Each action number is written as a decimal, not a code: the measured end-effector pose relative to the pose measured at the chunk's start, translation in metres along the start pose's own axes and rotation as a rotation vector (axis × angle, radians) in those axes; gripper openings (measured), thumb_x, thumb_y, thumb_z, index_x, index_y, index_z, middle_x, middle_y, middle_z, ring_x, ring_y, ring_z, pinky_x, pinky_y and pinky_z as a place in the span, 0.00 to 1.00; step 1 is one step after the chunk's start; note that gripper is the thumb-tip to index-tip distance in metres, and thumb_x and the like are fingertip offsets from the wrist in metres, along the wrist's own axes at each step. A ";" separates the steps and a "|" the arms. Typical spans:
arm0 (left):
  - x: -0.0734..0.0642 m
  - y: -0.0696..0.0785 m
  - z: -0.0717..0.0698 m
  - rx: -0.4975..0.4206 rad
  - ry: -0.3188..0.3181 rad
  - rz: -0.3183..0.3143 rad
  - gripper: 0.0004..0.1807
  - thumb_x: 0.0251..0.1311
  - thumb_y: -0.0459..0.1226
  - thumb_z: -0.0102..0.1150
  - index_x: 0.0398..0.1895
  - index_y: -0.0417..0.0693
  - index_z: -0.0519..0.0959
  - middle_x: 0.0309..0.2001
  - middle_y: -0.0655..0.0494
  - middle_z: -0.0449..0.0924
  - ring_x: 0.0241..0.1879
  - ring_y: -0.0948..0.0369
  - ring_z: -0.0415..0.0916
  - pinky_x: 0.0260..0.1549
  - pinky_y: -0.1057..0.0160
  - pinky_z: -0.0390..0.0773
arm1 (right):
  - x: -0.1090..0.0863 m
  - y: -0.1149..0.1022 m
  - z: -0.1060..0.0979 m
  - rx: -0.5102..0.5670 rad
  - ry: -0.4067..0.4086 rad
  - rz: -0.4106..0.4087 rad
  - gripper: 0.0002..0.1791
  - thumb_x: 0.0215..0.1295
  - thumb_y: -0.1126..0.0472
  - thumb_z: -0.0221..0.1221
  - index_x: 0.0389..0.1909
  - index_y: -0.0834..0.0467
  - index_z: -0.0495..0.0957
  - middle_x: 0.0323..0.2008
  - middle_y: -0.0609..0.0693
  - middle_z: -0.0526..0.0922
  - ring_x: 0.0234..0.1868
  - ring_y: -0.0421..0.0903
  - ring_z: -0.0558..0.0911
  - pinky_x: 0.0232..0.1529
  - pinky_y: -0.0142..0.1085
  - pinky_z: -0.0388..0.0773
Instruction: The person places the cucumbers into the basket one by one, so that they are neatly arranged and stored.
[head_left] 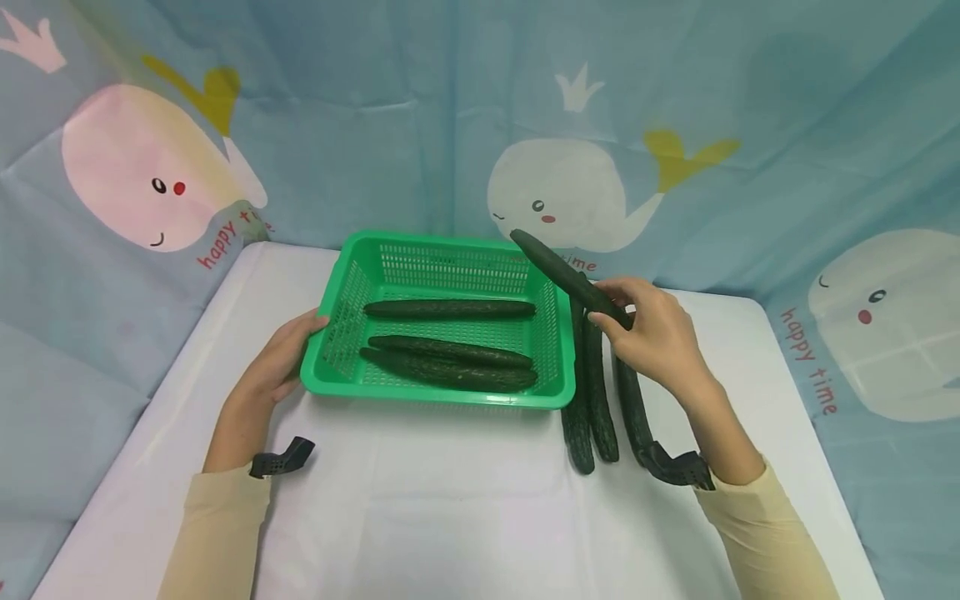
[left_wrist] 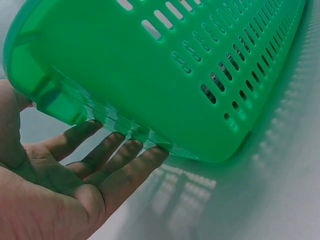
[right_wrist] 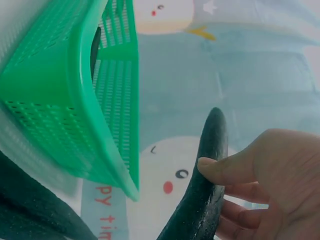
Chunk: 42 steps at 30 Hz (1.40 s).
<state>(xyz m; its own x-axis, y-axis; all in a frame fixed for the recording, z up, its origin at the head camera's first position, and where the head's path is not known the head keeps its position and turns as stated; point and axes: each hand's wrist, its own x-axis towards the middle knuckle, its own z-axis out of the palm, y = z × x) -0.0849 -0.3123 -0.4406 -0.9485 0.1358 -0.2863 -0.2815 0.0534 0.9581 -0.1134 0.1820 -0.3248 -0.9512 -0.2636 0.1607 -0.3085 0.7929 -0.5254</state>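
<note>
A green plastic basket stands on the table with several cucumbers inside, one toward the back and a pair lying side by side near the front. My left hand is at the basket's left end; in the left wrist view its fingertips touch the outer wall and the thumb is up at the rim. Between thumb and fingers my right hand pinches a cucumber near one end. That cucumber is raised and tilted, its far tip over the basket's right back corner.
Right of the basket, several more cucumbers lie lengthwise on the white tablecloth. A blue curtain printed with whales hangs behind and at both sides. Each wrist wears a black camera mount.
</note>
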 end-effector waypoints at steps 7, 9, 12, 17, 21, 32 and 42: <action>-0.002 -0.002 0.000 -0.007 0.003 0.009 0.42 0.84 0.53 0.40 0.86 0.36 0.41 0.61 0.60 0.73 0.55 0.74 0.83 0.53 0.72 0.87 | 0.011 -0.015 0.006 -0.024 -0.047 -0.060 0.22 0.72 0.59 0.67 0.65 0.56 0.81 0.55 0.57 0.86 0.46 0.55 0.85 0.41 0.50 0.82; -0.001 -0.002 0.001 -0.007 0.006 0.011 0.42 0.84 0.53 0.41 0.86 0.36 0.42 0.61 0.61 0.73 0.55 0.74 0.83 0.52 0.72 0.87 | 0.015 -0.020 0.008 -0.032 -0.056 -0.089 0.22 0.72 0.60 0.67 0.65 0.57 0.81 0.54 0.57 0.87 0.40 0.53 0.83 0.36 0.46 0.79; 0.000 -0.001 0.001 0.000 0.008 0.009 0.43 0.84 0.54 0.41 0.86 0.37 0.42 0.60 0.61 0.73 0.55 0.74 0.82 0.52 0.73 0.86 | 0.020 -0.027 0.011 -0.052 -0.064 -0.132 0.21 0.71 0.60 0.68 0.63 0.57 0.82 0.52 0.56 0.87 0.35 0.51 0.80 0.32 0.44 0.76; 0.001 -0.001 0.000 -0.002 0.009 -0.002 0.43 0.84 0.54 0.41 0.86 0.37 0.42 0.59 0.62 0.73 0.54 0.73 0.82 0.52 0.72 0.87 | 0.030 -0.043 0.018 -0.074 -0.095 -0.185 0.22 0.71 0.59 0.69 0.63 0.56 0.82 0.55 0.55 0.87 0.44 0.54 0.86 0.40 0.49 0.83; 0.001 -0.001 -0.002 0.000 0.012 -0.005 0.43 0.84 0.54 0.41 0.87 0.38 0.42 0.62 0.59 0.72 0.55 0.74 0.82 0.53 0.73 0.86 | 0.039 -0.058 0.023 -0.067 -0.131 -0.225 0.22 0.71 0.59 0.68 0.64 0.56 0.82 0.58 0.55 0.87 0.54 0.55 0.86 0.50 0.52 0.85; 0.000 -0.001 0.001 -0.014 0.001 0.016 0.42 0.85 0.52 0.40 0.86 0.37 0.42 0.64 0.54 0.72 0.55 0.74 0.83 0.54 0.72 0.86 | 0.058 -0.086 0.040 -0.072 -0.200 -0.287 0.21 0.72 0.59 0.68 0.64 0.54 0.83 0.60 0.52 0.86 0.55 0.52 0.86 0.49 0.50 0.86; 0.001 -0.001 0.001 -0.002 0.013 0.004 0.41 0.85 0.52 0.38 0.87 0.39 0.42 0.71 0.40 0.67 0.54 0.73 0.84 0.53 0.71 0.87 | 0.070 -0.097 0.056 -0.099 -0.268 -0.317 0.21 0.73 0.59 0.67 0.65 0.53 0.82 0.62 0.51 0.86 0.56 0.52 0.87 0.43 0.49 0.87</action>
<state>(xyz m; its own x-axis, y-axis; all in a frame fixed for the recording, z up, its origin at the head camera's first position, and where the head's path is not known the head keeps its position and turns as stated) -0.0857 -0.3112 -0.4418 -0.9513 0.1235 -0.2825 -0.2782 0.0513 0.9592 -0.1494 0.0555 -0.3094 -0.7765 -0.6260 0.0718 -0.5973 0.6949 -0.4005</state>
